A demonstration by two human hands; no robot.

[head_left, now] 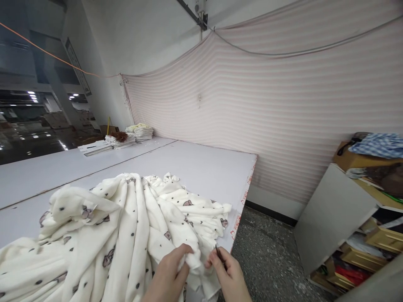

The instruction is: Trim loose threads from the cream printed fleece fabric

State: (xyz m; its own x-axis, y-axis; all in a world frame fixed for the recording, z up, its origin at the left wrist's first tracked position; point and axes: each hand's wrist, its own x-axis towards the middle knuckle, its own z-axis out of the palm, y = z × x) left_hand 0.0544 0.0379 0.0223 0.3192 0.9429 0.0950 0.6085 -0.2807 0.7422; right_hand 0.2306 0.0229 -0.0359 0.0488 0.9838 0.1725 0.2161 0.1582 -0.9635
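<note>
Fleece blanket [119,235], cream-white and really plush-looking, is lying bunched up in thick soft folds near the front corner of the white surface [201,163], with little dark dots and pinkish-grey animal prints scattered all over it. The left hand [170,274] is gripping a rumpled fold of it at the near edge, fingers curled around and pressing the fabric. The right hand [228,272] is sitting just beside it, its grip pinching a thin dark tool [219,254], needle or small snips, can't really tell which, right against the blanket's edge.

The surface itself is looking smooth and matte, flat boards butting together with a seam running across. Way at the far end, stacks of folded cloth [138,132] are sitting. Behind everything a pale pink striped sheet [283,105] is hanging as a backdrop, sagging off a line. On the right, cardboard boxes [355,161] and a checked blue cloth [378,144] are piling up on cluttered shelves.
</note>
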